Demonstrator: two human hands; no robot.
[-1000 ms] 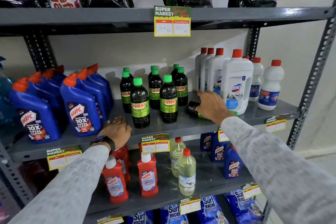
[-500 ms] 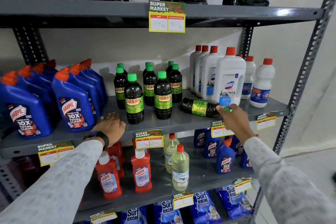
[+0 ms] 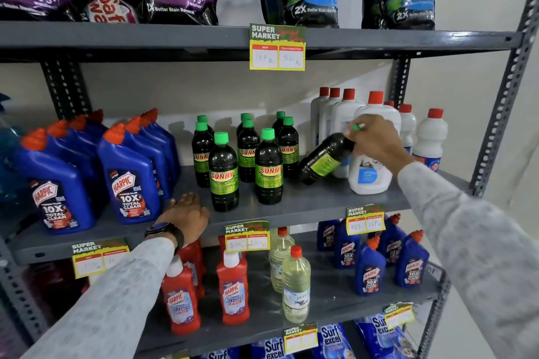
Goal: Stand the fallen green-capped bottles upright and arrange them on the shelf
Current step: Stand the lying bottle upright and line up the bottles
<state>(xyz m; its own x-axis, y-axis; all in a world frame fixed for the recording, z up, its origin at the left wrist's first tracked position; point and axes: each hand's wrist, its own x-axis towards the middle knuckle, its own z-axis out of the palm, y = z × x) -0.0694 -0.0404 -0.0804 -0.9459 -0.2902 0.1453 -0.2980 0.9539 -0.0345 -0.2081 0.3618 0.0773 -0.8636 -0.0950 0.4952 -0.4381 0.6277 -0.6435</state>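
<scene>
Tilted green-capped bottle (image 3: 325,158): base on the middle shelf (image 3: 306,201), right of centre, neck raised rightward, gripped at the cap by the right hand (image 3: 376,140). Upright green-capped bottles (image 3: 248,154) stand just left. Left hand (image 3: 186,217) lies flat, fingers open, at the front edge.

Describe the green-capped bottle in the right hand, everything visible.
The tilted bottle is dark, glossy plastic with a green label facing down-right. It leans cap-up to the right, base low near the shelf, beside the upright green-capped bottles and against white bottles. The right hand grips its neck, mostly covering the green cap.
</scene>
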